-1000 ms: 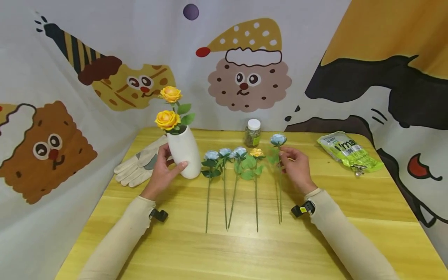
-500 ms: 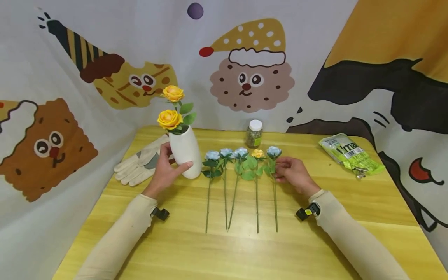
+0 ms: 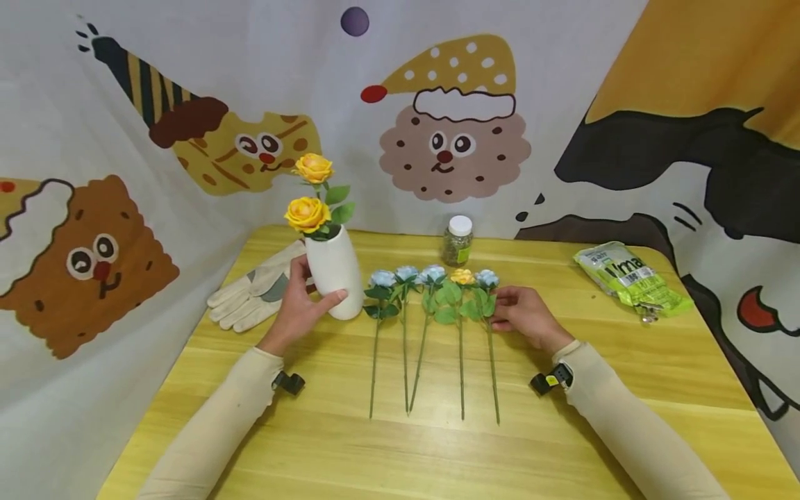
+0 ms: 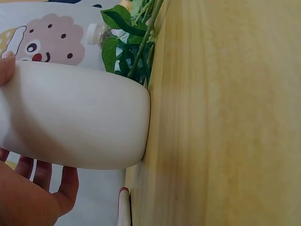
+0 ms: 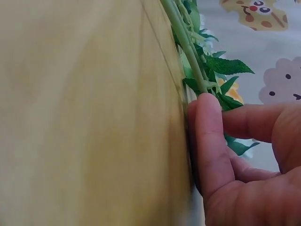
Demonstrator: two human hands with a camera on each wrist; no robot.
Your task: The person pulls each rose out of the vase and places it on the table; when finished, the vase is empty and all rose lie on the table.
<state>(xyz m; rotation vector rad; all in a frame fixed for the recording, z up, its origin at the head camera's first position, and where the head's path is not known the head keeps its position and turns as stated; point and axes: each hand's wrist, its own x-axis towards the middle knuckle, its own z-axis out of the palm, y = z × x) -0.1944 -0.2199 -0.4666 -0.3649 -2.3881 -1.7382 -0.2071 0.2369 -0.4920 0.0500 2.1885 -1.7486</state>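
My left hand [image 3: 304, 305] grips the white vase [image 3: 335, 274] round its side, thumb across the front. Its base meets the table in the left wrist view, where fingers curl under the vase wall [image 4: 80, 117]. Two yellow roses [image 3: 308, 214] stand in the vase. Five-petal detail is too small to tell, but a row of artificial roses lies right of it: three blue roses [image 3: 382, 279], a yellow rose [image 3: 462, 277] and another blue rose [image 3: 487, 279]. My right hand [image 3: 528, 318] pinches that last rose near its leaves; the right wrist view shows the fingers at its green stem [image 5: 186, 44].
Behind the roses stands a lidded jar [image 3: 458, 241]. A green packet [image 3: 631, 280] lies at the right back of the wooden table [image 3: 412, 458]. Pale work gloves [image 3: 253, 292] lie left of the vase. A cartoon-printed cloth [image 3: 350, 90] hangs behind.
My right hand has lowered the rightmost blue rose to the table and shifted it left, beside the yellow one. My left hand stays on the vase.
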